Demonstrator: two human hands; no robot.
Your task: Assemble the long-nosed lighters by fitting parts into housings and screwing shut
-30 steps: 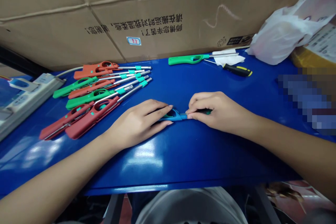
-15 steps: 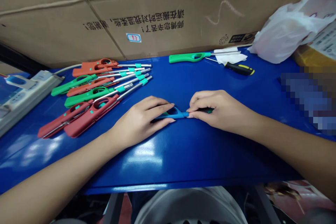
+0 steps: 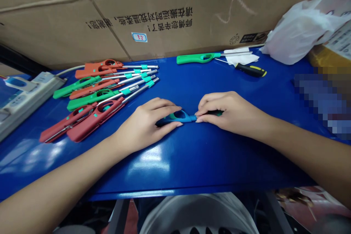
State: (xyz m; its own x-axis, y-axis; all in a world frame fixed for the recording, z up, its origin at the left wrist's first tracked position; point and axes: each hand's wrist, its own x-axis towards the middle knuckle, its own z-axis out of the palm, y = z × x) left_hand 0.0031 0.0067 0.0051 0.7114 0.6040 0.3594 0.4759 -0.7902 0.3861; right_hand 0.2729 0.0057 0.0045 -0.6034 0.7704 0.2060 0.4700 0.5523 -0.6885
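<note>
A blue long-nosed lighter (image 3: 181, 117) lies on the blue table (image 3: 192, 153) between my two hands. My left hand (image 3: 145, 124) is closed round its handle, fingers above and thumb below. My right hand (image 3: 227, 111) is closed over the metal nose end, which is mostly hidden; only a bit of green shows under its fingers. Both hands rest on the table top.
A pile of several red and green lighters (image 3: 101, 91) lies at the left. A lone green lighter (image 3: 200, 58), white paper (image 3: 241, 58) and a black-yellow screwdriver (image 3: 251, 70) lie at the back. A power strip (image 3: 24, 98) sits far left, cardboard boxes (image 3: 164, 7) behind, a white plastic bag (image 3: 298, 33) at right.
Both hands and the blue lighter have stayed almost in place; the left fingers shifted slightly along the handle. The camera view drifted a little.
</note>
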